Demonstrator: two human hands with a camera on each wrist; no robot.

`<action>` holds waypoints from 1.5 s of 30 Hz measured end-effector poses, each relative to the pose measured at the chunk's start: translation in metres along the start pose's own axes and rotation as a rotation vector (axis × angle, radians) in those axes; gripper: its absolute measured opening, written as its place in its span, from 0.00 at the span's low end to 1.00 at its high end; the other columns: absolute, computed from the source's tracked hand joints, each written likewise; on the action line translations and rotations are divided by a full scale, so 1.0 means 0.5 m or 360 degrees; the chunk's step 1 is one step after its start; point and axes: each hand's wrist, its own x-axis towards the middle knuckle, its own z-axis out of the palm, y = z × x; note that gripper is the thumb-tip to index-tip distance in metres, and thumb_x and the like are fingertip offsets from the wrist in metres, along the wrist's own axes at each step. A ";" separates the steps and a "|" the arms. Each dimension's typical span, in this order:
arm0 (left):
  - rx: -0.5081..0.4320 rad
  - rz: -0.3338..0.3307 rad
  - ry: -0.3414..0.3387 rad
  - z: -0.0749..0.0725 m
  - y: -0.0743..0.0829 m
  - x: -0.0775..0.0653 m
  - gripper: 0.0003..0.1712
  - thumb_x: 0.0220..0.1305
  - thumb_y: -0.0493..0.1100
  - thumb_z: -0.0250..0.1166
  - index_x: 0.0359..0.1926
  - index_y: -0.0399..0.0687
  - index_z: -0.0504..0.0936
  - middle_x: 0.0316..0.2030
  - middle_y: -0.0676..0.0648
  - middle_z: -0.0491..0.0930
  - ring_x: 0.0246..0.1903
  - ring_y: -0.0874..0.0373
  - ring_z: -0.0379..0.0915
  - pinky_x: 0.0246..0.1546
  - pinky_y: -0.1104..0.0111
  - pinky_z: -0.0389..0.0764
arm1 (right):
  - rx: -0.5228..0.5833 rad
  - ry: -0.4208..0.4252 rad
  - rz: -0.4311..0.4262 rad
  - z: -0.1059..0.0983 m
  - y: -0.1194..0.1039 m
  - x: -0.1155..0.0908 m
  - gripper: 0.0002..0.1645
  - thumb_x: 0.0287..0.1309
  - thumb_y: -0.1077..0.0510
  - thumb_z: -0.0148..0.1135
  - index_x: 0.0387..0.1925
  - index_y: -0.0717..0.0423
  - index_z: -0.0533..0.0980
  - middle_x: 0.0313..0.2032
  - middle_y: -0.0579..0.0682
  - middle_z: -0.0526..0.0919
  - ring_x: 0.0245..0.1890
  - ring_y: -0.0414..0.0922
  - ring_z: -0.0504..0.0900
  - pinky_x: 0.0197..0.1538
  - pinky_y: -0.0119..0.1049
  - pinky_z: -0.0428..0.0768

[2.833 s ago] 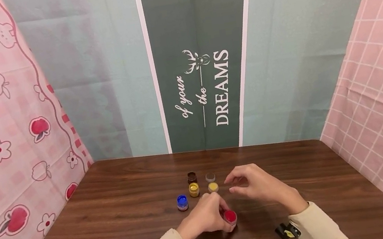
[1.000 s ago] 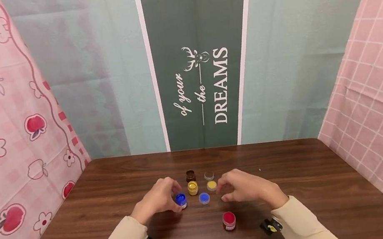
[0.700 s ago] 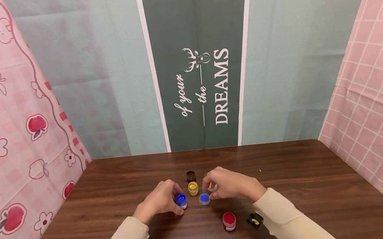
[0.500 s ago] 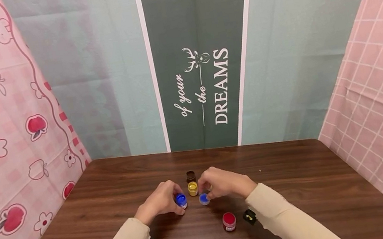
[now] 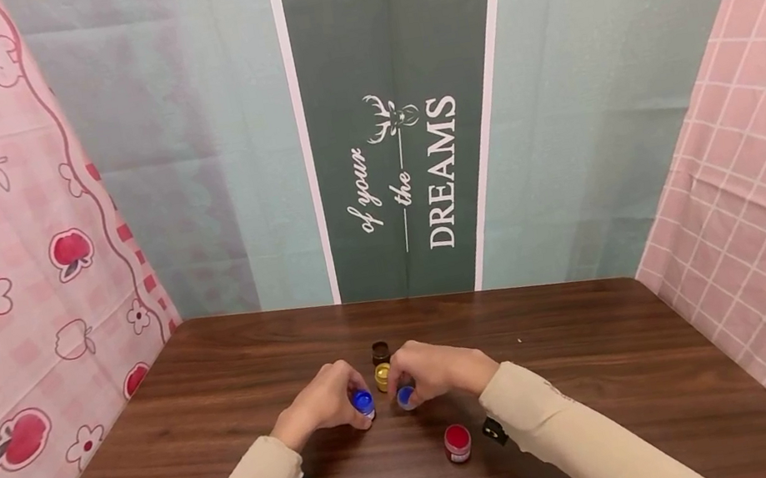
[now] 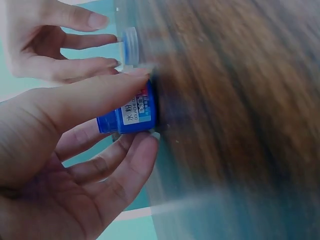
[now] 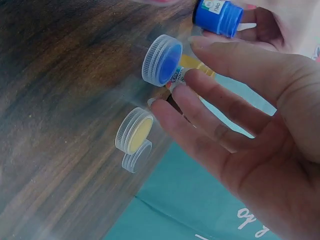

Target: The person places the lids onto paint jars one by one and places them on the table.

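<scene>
A small blue gouache jar (image 6: pixel 145 112) with its top off is gripped by my left hand (image 5: pixel 322 401), thumb on one side and fingers on the other. To its right lies a clear screw lid with blue paint inside (image 7: pixel 161 62), inner side up. Over that blue lid reaches my right hand (image 5: pixel 435 370), thumb and fingertips spread right at its rim. Behind the hands stand an uncapped yellow paint jar (image 5: pixel 382 376) and a dark brown jar (image 5: pixel 380 351).
A red paint jar (image 5: pixel 458 442) stands nearer the front, below the right hand. In the right wrist view, a yellow-stained lid (image 7: pixel 135 131) and a clear lid (image 7: pixel 137 157) lie on the wooden table (image 5: pixel 603 371). Fabric curtains rise along the back and sides.
The left hand has left the red jar and taken hold of the blue one. The blue lid now lies between the hands, and the right hand has moved left over it.
</scene>
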 end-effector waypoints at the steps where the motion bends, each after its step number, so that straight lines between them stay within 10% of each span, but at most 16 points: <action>1: 0.0005 0.0004 -0.0003 0.000 0.002 0.000 0.17 0.41 0.38 0.86 0.33 0.40 0.89 0.32 0.45 0.89 0.32 0.57 0.82 0.40 0.56 0.88 | -0.0027 -0.0007 0.0003 0.001 -0.001 0.001 0.12 0.54 0.64 0.77 0.42 0.54 0.88 0.43 0.50 0.90 0.44 0.44 0.87 0.50 0.30 0.85; 14: -0.0032 0.0111 0.0000 0.002 0.042 -0.016 0.16 0.41 0.36 0.85 0.33 0.41 0.89 0.32 0.46 0.89 0.32 0.60 0.81 0.37 0.61 0.87 | -0.0178 0.0000 0.0099 0.019 0.009 -0.009 0.06 0.53 0.61 0.79 0.32 0.51 0.87 0.35 0.44 0.89 0.32 0.34 0.79 0.39 0.25 0.81; 45: -0.0305 0.0233 -0.0051 0.031 0.139 -0.043 0.14 0.43 0.39 0.84 0.31 0.45 0.88 0.26 0.54 0.88 0.26 0.70 0.80 0.29 0.77 0.80 | 0.0181 0.0352 -0.0137 -0.037 -0.082 -0.154 0.09 0.53 0.67 0.74 0.38 0.59 0.86 0.37 0.48 0.88 0.33 0.34 0.85 0.40 0.27 0.85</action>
